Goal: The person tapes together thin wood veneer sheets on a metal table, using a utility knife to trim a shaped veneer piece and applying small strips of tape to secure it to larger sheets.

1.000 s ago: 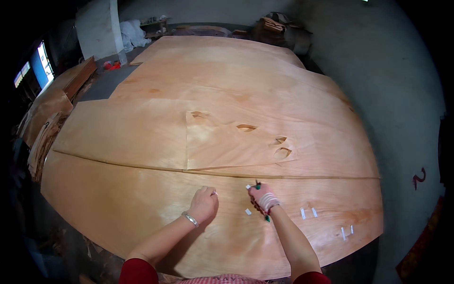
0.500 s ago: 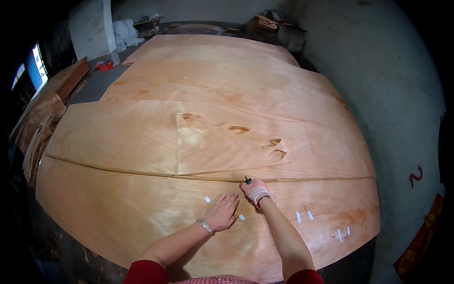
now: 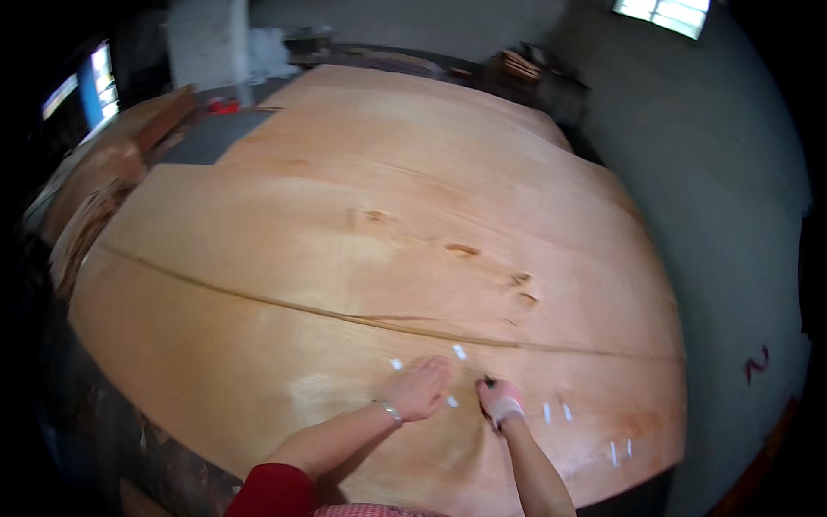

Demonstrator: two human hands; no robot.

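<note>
My left hand (image 3: pixel 424 388) lies with fingers stretched out on a broad sheet of thin wood veneer (image 3: pixel 258 370). A metal bracelet circles that wrist. To its right, my right hand (image 3: pixel 500 401), in a pink and white glove, is closed round a small dark tool (image 3: pixel 490 381), too blurred to name its kind. Short white strips lie near the left hand: one strip (image 3: pixel 459 351) just past its fingertips, another strip (image 3: pixel 452 401) beside the thumb, and a third strip (image 3: pixel 395 364) to the left. Beyond both hands, a long thin seam or rod (image 3: pixel 284 303) crosses the sheet.
Several torn holes, such as one hole (image 3: pixel 463 250), mark the veneer farther off. More white strips (image 3: pixel 546 413) sit at the right. Stacked sheets (image 3: pixel 129 155) stand at the left, a grey wall (image 3: pixel 689 172) rises at the right, and a bundle (image 3: pixel 519 65) lies at the back.
My right hand has come nearer me, away from the long line. A white strip now shows past my left fingertips. The whole view has shifted and tilted, bringing in a window.
</note>
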